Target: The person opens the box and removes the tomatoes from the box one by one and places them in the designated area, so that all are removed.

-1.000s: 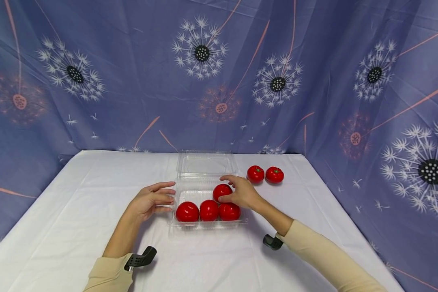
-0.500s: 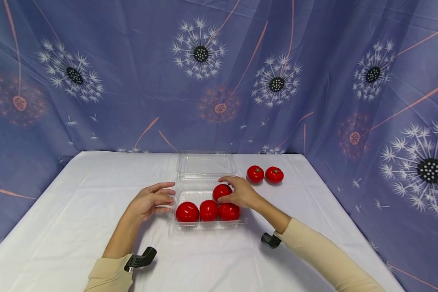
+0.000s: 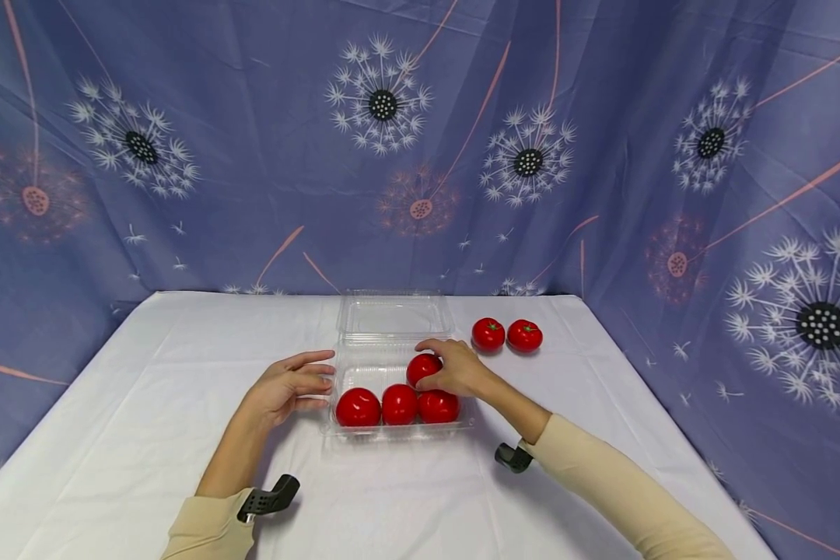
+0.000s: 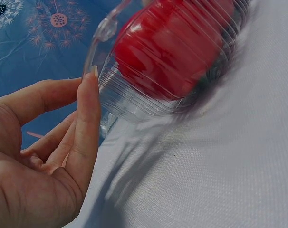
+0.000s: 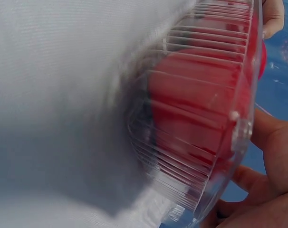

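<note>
A clear plastic clamshell box lies open mid-table, its lid flat behind it. Three red tomatoes line its front row. My right hand grips a fourth tomato in the back right of the box, fingers curled over it. My left hand rests against the box's left wall with straight fingers; in the left wrist view its fingertips touch the ribbed box beside a tomato. The right wrist view shows the ribbed box wall with tomatoes behind it.
Two loose tomatoes with green stems sit on the white tablecloth to the right of the lid. A blue dandelion-print curtain hangs behind and beside the table.
The right hand with its tomato has shifted slightly left and down into the box. The left hand stays against the box.
</note>
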Available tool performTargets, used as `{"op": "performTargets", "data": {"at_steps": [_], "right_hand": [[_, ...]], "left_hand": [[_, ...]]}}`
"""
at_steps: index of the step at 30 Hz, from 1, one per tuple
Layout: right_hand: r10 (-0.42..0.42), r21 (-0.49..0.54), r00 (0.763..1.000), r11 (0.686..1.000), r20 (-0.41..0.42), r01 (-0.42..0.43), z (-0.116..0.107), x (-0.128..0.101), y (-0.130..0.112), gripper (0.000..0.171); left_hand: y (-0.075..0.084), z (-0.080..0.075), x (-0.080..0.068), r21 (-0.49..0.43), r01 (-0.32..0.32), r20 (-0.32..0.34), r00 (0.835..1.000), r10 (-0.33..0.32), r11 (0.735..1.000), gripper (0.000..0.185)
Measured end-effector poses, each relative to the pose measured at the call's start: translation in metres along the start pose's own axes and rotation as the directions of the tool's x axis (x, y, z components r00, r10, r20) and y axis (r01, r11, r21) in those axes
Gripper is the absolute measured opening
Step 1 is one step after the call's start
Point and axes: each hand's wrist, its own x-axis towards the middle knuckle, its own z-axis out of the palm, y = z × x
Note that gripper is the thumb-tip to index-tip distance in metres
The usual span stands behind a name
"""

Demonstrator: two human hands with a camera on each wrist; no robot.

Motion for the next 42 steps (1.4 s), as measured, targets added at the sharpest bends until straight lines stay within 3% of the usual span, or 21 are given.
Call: {"op": "performTargets", "data": {"at_steps": [10, 28, 42], "right_hand": [[-0.007, -0.019, 0.999, 1.0, -0.039, 0.006, 0.0056, 0.0011, -0.0002, 0.061], [0.021, -0.054, 0.999, 0.998, -0.032, -0.023, 0.0086, 0.0005, -0.0044, 0.06], [0.025, -0.017, 0.998, 1.0, -0.061, -0.026, 0.0106, 0.0013, -0.0032, 0.059]], "left_hand": [[0.0, 0.0003, -0.0001, 0.005, -0.001, -0.002, 1.0, 0.001, 1.0, 0.065], [0.0007, 0.0007, -0.0013, 0.015, -0.001, 0.0, 1.0, 0.001, 1.0, 0.066], [0.0008, 0.0007, -0.0018, 0.003, -0.003, 0.001, 1.0, 0.003, 1.0, 0.064]]}}
